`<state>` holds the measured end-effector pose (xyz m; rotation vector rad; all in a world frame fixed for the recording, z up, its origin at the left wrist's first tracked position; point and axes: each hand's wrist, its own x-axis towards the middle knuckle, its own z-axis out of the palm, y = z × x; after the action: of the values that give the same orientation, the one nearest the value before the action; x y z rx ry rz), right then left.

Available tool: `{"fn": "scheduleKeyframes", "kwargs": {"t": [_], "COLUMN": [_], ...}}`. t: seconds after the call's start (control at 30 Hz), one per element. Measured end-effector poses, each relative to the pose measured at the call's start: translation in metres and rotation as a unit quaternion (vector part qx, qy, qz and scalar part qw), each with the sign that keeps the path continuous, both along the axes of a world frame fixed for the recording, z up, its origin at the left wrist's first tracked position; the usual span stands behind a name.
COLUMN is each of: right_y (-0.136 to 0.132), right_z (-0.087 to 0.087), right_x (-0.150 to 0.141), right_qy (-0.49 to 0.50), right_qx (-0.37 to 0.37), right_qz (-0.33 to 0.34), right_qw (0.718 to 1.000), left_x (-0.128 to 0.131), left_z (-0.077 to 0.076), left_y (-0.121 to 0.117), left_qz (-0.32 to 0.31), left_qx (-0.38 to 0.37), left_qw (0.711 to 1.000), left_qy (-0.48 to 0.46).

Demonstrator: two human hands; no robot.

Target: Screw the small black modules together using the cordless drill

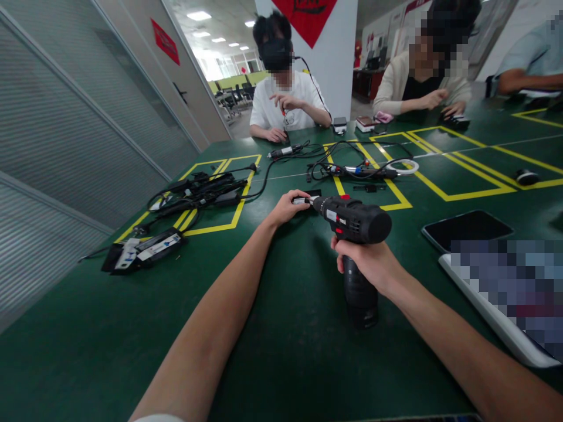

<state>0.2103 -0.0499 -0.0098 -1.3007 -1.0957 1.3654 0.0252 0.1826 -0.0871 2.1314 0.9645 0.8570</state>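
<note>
Near the left edge of the worktop, black-and-white strips lie just nearer to me than a heap of cords; my hands are well apart from both. Then comes my left hand, its thumb and fingers pinching a small block around the middle of the worktop, well short of the far edge; I cannot tell whether the block rests on the surface or is raised slightly. The drill points its tip at the block's right side, seemingly touching it. I judge the work to be partway: block steadied, drill lined up, the turning itself perhaps under way or left to do. No screw or hole is clear at this size, so how deep it has gone I cannot say. My right hand is wrapped firmly around the drill's grip, trigger hidden. Beyond it, toward the far edge, a wired tool lies unheld. Toward the right edge, a phone lies untouched too.
</note>
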Motion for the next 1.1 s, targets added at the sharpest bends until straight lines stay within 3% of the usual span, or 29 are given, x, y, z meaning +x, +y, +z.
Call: {"fn": "scheduleKeyframes", "kwargs": {"t": [1.1], "right_y": [-0.0007], "right_z": [0.0063], "right_x": [-0.0017], "right_qy": [-0.003], "right_qx": [-0.019], "right_qz": [-0.012], "right_qw": [1.000], "left_x": [-0.0004], "left_z": [0.0010], "left_y": [-0.0015], "left_qz": [0.000], "left_qx": [-0.008], "left_qw": [1.000], "left_qy": [-0.007]}}
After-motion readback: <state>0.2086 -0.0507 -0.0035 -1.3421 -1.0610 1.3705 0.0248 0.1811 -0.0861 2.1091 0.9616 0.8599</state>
